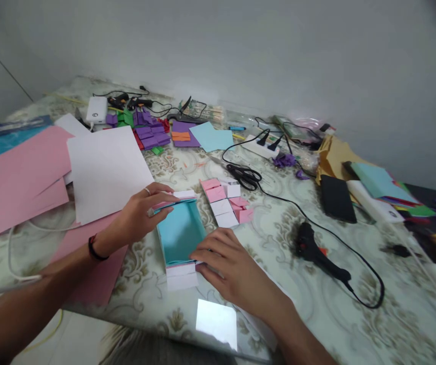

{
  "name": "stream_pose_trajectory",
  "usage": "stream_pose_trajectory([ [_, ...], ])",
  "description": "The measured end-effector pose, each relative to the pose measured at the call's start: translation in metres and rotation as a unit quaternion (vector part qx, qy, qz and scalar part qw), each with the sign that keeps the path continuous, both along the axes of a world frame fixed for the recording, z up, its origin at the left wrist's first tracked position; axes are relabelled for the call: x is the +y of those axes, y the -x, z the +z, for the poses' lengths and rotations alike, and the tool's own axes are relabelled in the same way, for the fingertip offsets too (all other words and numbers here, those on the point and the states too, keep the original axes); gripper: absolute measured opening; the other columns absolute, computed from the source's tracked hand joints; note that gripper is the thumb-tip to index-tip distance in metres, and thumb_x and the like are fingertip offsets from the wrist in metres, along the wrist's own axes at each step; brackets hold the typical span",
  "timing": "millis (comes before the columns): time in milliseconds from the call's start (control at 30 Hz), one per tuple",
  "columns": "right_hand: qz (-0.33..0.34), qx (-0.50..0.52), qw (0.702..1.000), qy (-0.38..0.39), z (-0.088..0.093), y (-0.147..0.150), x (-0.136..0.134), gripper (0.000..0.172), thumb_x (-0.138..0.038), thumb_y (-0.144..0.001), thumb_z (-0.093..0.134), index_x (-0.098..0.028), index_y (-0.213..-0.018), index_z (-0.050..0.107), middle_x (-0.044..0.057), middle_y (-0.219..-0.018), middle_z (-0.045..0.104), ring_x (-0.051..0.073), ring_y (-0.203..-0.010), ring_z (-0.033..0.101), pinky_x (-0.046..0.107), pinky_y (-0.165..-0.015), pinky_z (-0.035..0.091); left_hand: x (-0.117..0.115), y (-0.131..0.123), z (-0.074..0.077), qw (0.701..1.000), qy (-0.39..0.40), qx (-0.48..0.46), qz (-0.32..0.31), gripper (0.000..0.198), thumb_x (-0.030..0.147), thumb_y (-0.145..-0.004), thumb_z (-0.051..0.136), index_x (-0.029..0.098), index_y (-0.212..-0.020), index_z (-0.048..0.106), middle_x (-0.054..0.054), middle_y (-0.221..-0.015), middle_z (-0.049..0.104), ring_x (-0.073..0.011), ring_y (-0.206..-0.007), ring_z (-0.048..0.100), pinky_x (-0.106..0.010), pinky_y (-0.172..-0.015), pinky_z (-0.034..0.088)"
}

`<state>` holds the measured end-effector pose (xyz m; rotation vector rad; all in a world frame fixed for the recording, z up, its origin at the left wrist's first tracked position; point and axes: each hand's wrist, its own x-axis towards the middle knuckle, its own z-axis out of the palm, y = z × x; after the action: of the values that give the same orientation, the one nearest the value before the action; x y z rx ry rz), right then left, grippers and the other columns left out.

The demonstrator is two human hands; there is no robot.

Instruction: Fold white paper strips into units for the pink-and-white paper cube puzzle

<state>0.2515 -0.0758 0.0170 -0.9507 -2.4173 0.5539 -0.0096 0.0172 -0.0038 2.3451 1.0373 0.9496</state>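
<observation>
A shallow light-blue paper box (180,230) lies on the table in front of me, with white folded flaps at its far and near ends. My left hand (145,210) is closed at the far left corner, its thumb and fingers pinching the box wall. At the near right corner my right hand (225,263) has its fingers bent over the wall, the thumb outside. Just right of the box sit several small folded pink and white paper pieces (221,203). Behind those lie black-handled scissors (244,176).
A black glue gun (320,253) rests at the right, its cord looping around. White paper (109,172) and pink sheets (20,182) cover the left side. Purple folded pieces (151,136), a power strip (260,146) and a black phone-like slab (337,198) lie farther back.
</observation>
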Motion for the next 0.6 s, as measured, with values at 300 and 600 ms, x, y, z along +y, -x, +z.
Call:
stream_pose_trajectory([
  [300,0.002,0.025,1.000,0.014,0.001,0.000,-0.001,0.012,-0.017,-0.098,0.066,-0.019,-0.109,0.069,0.005,-0.100,0.072,0.024,-0.097,0.058,0.045,-0.094,0.043,-0.003,-0.004,0.005,0.999,0.027,-0.018,-0.007,0.019,0.026,-0.100,0.064,0.018,-0.115,0.072,-0.011,-0.121,0.070,-0.0207,-0.115,0.069,-0.033,-0.103,0.053],
  [600,0.011,0.043,0.998,0.042,0.004,0.002,-0.002,0.019,-0.017,-0.096,0.067,-0.021,-0.114,0.069,0.005,-0.100,0.072,0.024,-0.099,0.059,0.048,-0.099,0.044,0.002,0.003,0.011,0.982,0.179,-0.036,-0.040,0.026,0.023,-0.098,0.057,0.021,-0.121,0.068,-0.006,-0.123,0.071,-0.0236,-0.117,0.067,-0.036,-0.104,0.049],
])
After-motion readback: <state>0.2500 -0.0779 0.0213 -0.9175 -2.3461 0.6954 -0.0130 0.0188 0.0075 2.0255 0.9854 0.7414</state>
